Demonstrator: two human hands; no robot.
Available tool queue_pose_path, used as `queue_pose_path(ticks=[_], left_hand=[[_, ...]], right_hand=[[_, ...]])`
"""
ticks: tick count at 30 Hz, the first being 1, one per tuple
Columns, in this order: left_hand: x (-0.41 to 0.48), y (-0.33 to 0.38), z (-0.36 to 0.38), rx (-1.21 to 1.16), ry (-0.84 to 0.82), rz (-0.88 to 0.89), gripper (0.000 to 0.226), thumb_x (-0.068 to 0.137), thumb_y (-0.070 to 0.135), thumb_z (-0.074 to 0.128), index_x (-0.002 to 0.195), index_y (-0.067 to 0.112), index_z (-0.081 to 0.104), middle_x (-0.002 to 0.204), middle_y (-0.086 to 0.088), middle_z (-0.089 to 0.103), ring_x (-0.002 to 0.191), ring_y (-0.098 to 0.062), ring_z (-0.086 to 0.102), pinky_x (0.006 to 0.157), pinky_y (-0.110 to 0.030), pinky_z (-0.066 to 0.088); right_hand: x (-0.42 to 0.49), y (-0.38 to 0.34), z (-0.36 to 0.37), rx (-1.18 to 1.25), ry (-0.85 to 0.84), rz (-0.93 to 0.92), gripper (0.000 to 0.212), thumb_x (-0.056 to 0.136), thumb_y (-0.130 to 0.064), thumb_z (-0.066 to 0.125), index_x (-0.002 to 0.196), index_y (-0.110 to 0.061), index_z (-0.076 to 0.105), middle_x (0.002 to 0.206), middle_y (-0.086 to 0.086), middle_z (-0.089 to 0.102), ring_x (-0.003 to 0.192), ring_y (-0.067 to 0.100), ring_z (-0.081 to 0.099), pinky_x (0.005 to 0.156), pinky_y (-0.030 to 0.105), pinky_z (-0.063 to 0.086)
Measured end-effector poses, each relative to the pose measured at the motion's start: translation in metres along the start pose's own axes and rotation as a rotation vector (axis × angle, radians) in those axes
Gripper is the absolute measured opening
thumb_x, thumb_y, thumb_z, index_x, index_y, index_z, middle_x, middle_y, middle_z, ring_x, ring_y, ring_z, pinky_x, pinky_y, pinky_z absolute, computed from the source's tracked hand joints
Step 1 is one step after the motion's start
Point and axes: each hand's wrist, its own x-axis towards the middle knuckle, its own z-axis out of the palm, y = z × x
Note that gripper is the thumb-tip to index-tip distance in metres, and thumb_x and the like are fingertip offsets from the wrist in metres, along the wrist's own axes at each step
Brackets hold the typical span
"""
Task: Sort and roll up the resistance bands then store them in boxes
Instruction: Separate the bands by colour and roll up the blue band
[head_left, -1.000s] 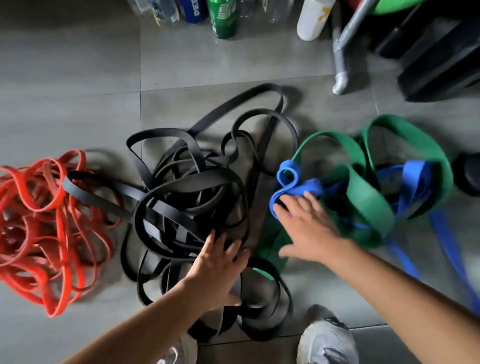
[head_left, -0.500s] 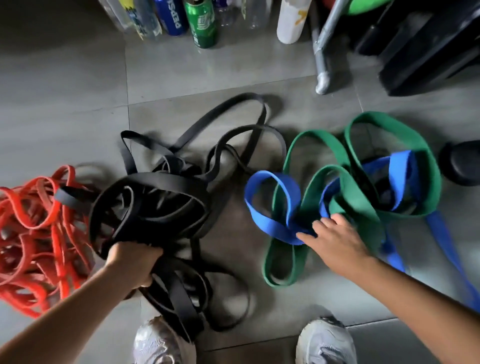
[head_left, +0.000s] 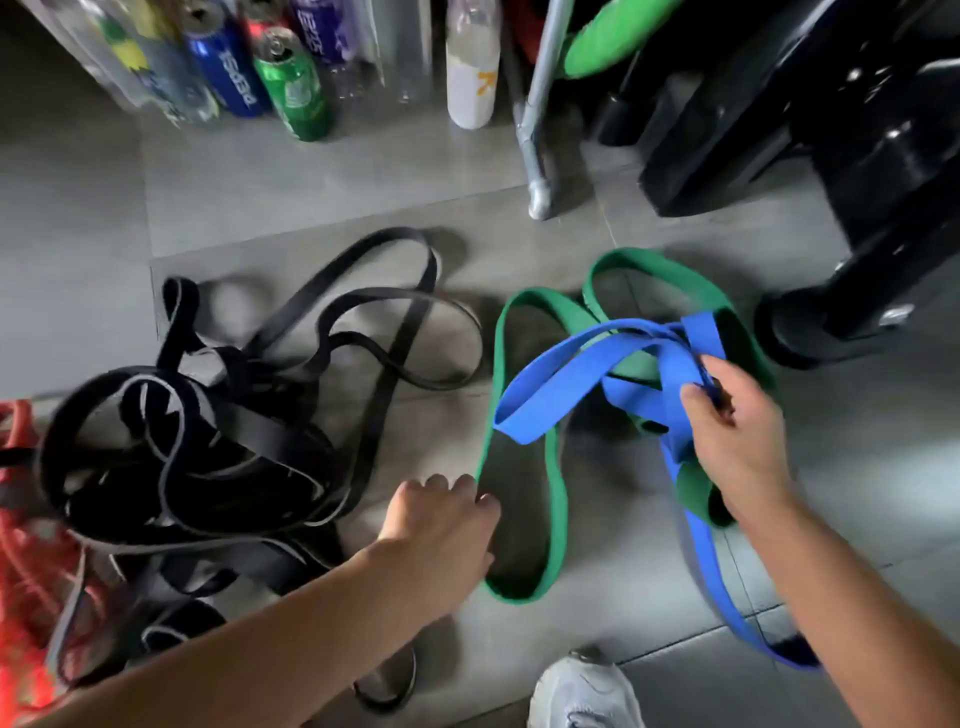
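On the grey tiled floor lies a tangle of black bands (head_left: 218, 457) at left, with orange bands (head_left: 26, 597) at the far left edge. A wide green band (head_left: 524, 587) lies looped at centre right. My right hand (head_left: 737, 441) grips the blue band (head_left: 561, 384) and holds it lifted above the green one; its tail hangs down to the floor. My left hand (head_left: 441, 525) sits with curled fingers at the left edge of the green loop, and whether it grips the band is not clear.
Bottles and cans (head_left: 291, 78) line the back. A white bottle (head_left: 470, 73), a metal leg (head_left: 540, 156) and black equipment (head_left: 831, 156) stand at back right. A grey shoe (head_left: 587, 696) is at the bottom.
My left hand let go of the black bundle and moved right to the green loop. My right hand took hold of the blue band and raised it off the floor.
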Motion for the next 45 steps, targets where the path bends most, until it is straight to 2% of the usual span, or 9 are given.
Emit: queue_pose_path(ticks=[5,9,13,17,22,29,37,41,45], left_hand=[[0.06,0.018,-0.003,-0.329,-0.037,-0.249,0.077,0.085,0.054,0.055,0.141,0.01,0.025,0.141,-0.012,0.035,0.125,-0.035,0.042,0.095,-0.041,0.041],[0.096,0.025,0.021,-0.591,-0.011,-0.533,0.126,0.066,0.074,0.06,0.147,0.007,-0.009,0.156,-0.015,0.004,0.14,-0.038,0.013,0.113,-0.045,0.017],[0.11,0.045,0.031,-0.39,0.255,-0.356,0.112,0.075,0.059,0.063,0.148,0.016,-0.011,0.157,-0.008,-0.009,0.144,-0.032,-0.01,0.115,-0.05,-0.001],[0.118,0.023,0.032,-0.214,0.238,-0.356,0.112,0.077,0.047,0.066,0.147,0.015,-0.016,0.158,-0.006,-0.01,0.145,-0.028,-0.006,0.115,-0.053,-0.002],[0.119,-0.01,0.015,0.007,0.42,-0.262,0.086,0.083,0.018,0.057,0.15,0.017,0.004,0.158,-0.01,-0.004,0.144,-0.033,0.004,0.114,-0.052,0.001],[0.152,0.061,-0.019,0.28,0.203,0.3,0.077,0.091,0.033,0.05,0.15,0.017,0.004,0.158,-0.01,0.0,0.145,-0.029,-0.002,0.115,-0.055,-0.003],[0.143,0.075,0.01,0.339,0.126,0.293,0.029,0.097,0.022,0.037,0.125,0.018,0.045,0.122,-0.005,0.055,0.115,-0.027,0.051,0.098,-0.038,0.03],[0.143,0.064,0.016,0.152,0.111,0.215,0.038,0.093,0.046,0.046,0.124,0.024,0.05,0.124,-0.003,0.046,0.121,-0.025,0.041,0.098,-0.035,0.031],[0.139,0.062,0.008,0.181,0.174,0.252,0.038,0.097,0.047,0.034,0.113,0.024,0.059,0.121,0.003,0.053,0.123,-0.022,0.03,0.109,-0.038,0.018]], right_hand=[[-0.01,0.016,-0.019,-0.103,-0.019,-0.006,0.056,0.069,-0.046,0.044,0.104,-0.007,0.065,0.071,-0.001,0.058,0.068,0.012,0.051,0.068,0.023,0.037],[-0.055,0.041,-0.016,-0.214,-0.514,-0.126,0.037,0.073,-0.056,0.052,0.083,-0.025,0.068,0.058,-0.01,0.056,0.057,-0.002,0.051,0.06,0.015,0.039],[-0.067,0.056,-0.033,-0.105,-0.583,-0.066,0.024,0.08,-0.029,0.064,0.06,-0.042,0.061,0.054,-0.005,0.048,0.052,0.0,0.04,0.054,0.02,0.033],[-0.069,0.084,-0.044,-0.576,-0.651,-0.398,0.025,0.06,-0.035,0.057,0.05,-0.02,0.04,0.048,-0.003,0.038,0.045,0.01,0.036,0.048,0.024,0.035],[-0.11,0.105,-0.02,-0.929,-0.804,-0.67,0.029,0.034,-0.052,0.057,0.041,-0.025,0.061,0.041,-0.01,0.046,0.044,0.008,0.05,0.055,0.018,0.041],[-0.069,0.08,-0.016,-0.548,-0.365,-0.339,0.031,0.076,-0.045,0.051,0.086,-0.022,0.069,0.078,-0.004,0.063,0.069,0.019,0.063,0.058,0.031,0.053],[-0.069,0.121,-0.01,-0.689,-0.391,-0.166,0.061,0.061,-0.047,0.075,0.108,-0.011,0.06,0.098,0.009,0.061,0.085,0.034,0.063,0.069,0.044,0.055],[-0.054,0.113,-0.018,-0.67,-0.074,-0.157,0.066,0.054,-0.038,0.087,0.109,-0.013,0.059,0.099,0.013,0.059,0.084,0.037,0.06,0.069,0.043,0.051],[-0.032,0.11,-0.021,-0.941,-0.22,-0.243,0.104,0.039,-0.051,0.089,0.132,-0.026,0.051,0.123,0.018,0.054,0.1,0.039,0.058,0.078,0.047,0.052]])
